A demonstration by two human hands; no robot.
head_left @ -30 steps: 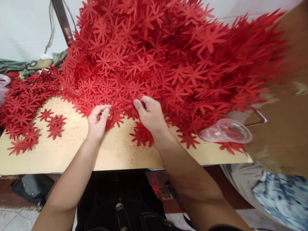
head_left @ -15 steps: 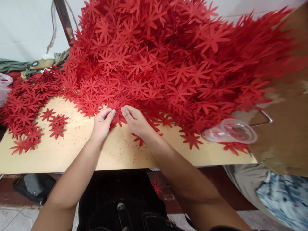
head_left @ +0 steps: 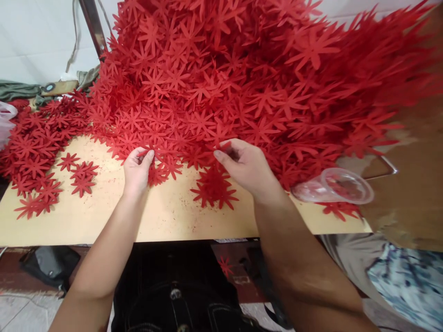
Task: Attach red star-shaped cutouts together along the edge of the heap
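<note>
Left hand [head_left: 136, 168] and right hand [head_left: 244, 168] curl, apart, at the front of heaped red flower-shaped cutouts [head_left: 200, 92]; a clear plastic cup [head_left: 309, 188] lies tipped on the counter [head_left: 157, 219].

Red multi-petaled flower cutouts [head_left: 207, 87] are lying heaped beyond the left fingers [head_left: 148, 159] and right fingers [head_left: 239, 145]; an overlapping cluster [head_left: 213, 188] is lying nearside of the right fingers.

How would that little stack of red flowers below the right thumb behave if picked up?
The stack would probably feel light, since its layers look thin. It may well slide apart, as the petals sit unevenly with no band visible. Those narrow petals might bend easily.
</note>
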